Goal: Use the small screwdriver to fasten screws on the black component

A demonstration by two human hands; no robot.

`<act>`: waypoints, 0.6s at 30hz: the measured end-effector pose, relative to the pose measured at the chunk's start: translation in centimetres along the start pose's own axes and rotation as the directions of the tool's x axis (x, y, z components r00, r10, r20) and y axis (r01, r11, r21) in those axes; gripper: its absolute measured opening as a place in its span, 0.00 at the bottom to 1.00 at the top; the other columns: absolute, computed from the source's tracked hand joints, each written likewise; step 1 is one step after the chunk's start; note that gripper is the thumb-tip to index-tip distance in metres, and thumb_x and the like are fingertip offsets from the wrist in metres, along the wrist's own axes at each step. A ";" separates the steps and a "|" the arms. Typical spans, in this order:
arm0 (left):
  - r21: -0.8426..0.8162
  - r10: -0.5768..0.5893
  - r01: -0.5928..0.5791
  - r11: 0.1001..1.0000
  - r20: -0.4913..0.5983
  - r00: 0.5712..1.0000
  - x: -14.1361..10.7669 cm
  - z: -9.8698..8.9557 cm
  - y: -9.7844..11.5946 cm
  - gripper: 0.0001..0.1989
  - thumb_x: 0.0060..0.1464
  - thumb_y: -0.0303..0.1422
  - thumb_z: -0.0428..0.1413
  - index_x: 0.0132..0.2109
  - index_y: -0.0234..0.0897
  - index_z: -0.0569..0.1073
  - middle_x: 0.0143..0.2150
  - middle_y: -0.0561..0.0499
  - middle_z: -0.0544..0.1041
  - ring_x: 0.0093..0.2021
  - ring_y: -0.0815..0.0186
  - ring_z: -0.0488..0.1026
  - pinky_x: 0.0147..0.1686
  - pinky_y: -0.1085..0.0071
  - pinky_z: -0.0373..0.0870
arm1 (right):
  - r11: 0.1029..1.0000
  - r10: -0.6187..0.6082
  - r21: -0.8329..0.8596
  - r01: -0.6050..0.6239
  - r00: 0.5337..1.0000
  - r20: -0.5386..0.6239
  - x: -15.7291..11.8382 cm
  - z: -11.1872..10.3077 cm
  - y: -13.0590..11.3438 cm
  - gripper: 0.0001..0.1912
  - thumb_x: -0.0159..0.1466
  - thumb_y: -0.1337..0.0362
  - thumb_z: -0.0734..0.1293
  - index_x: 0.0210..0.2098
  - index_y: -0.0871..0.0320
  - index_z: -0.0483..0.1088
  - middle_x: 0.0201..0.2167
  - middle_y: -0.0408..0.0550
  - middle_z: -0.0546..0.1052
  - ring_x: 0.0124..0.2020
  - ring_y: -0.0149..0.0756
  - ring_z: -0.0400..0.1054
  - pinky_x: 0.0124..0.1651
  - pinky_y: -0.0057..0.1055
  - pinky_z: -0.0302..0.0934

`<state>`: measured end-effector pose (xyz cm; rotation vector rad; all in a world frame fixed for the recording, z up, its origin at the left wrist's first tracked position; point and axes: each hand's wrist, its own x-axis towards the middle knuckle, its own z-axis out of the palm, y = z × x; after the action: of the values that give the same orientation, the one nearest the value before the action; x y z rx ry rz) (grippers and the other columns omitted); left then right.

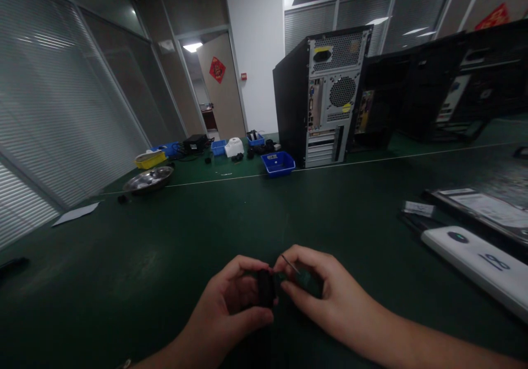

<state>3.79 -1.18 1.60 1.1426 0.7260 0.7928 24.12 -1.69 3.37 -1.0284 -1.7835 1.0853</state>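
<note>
My left hand [231, 303] is closed around a small black boxy part [266, 288], held upright between thumb and fingers above the green table. What the part is, I cannot make out. Just to its right is my right hand [325, 286], with a screwdriver [304, 279] tucked in it; its thin metal shaft points up and left, and the handle looks dark green. Thumb and index finger of this hand also pinch a small greenish piece [280, 277] at the black part's right edge. It is too dim to tell whether the two pieces are joined.
A blue tray [278, 163] stands before a black computer tower [292, 99]. At back left are a metal bowl [149, 180], a yellow tray [150, 160] and a white plastic piece [234, 147]. On the right lie a white device marked 18 [474, 259] and a hard drive [487, 207].
</note>
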 end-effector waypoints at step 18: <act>-0.149 0.109 -0.083 0.985 0.172 0.979 0.6 -0.6 -1.9 0.22 0.46 0.23 0.68 0.47 0.36 0.70 0.38 0.47 0.79 0.40 0.62 0.78 0.38 0.68 0.68 | 0.923 0.255 0.253 -0.289 0.954 0.161 0.2 0.2 -0.6 0.11 0.54 0.71 0.72 0.37 0.60 0.72 0.27 0.40 0.71 0.25 0.27 0.68 0.16 0.15 0.55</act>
<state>3.97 -0.79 -0.39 1.1107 0.4597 0.7978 23.78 -1.74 3.88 -1.0759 -1.5563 1.5530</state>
